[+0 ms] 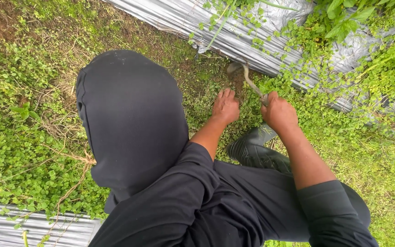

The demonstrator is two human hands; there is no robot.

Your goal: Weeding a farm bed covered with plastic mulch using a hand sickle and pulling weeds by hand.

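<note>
Here, a crouched person is seen from above among low green weeds.

Right hand: the right hand (pixel 278 112) is closed in a fist around the handle of a small hand hoe (pixel 248 78), gripped at its near end.

Tool position: the hand hoe is stretched up and to the left of the right hand, its curved metal neck ending in a blade pressed into a patch of bare soil (pixel 236 82) at the foot of the plastic.

Left hand: the left hand (pixel 225 106) is laid palm down on the weeds (pixel 252 107), fingers extended and spread toward the bare soil; nothing is seen held in it. It is placed just beside the right hand, below and left of the blade.

Covering: a sheet of silver plastic mulch (pixel 234 36) is draped along the raised bed just beyond the blade, overgrown with creeping plants.

Clothing: dark trousers over a raised knee (pixel 129 114) and a dark rubber boot (pixel 252 148) are shown below the hands.

Foreground: a second strip of silver plastic (pixel 33 228) is visible at lower left.
</note>
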